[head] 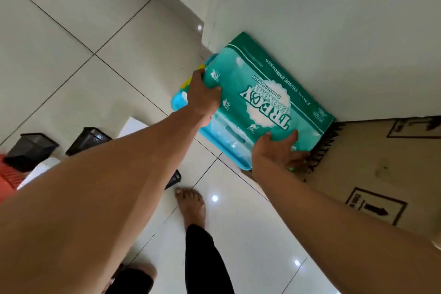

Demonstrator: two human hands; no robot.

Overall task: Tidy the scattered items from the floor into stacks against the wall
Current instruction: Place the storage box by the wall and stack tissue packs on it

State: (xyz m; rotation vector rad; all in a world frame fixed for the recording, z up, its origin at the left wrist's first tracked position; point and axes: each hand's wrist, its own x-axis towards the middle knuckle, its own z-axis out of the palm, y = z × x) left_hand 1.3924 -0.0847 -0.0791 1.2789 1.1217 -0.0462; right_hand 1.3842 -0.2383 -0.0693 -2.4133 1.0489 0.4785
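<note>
A green facial tissue pack [267, 93] lies flat on top of a light-blue pack [222, 136], both pushed up against the white wall [334, 31]. My left hand [202, 98] grips the green pack's left end, thumb on top. Gripping its near right corner is my right hand [276, 148], with fingers under the edge. A yellow and blue bit of the lower pack [185, 83] shows beside my left hand.
A brown cardboard box [372, 169] stands against the wall right of the stack. Two black mesh baskets [31, 148] [88, 138], a red item [7, 176] and white objects [132, 126] lie on the tiled floor at left. My bare foot [191, 205] stands below the stack.
</note>
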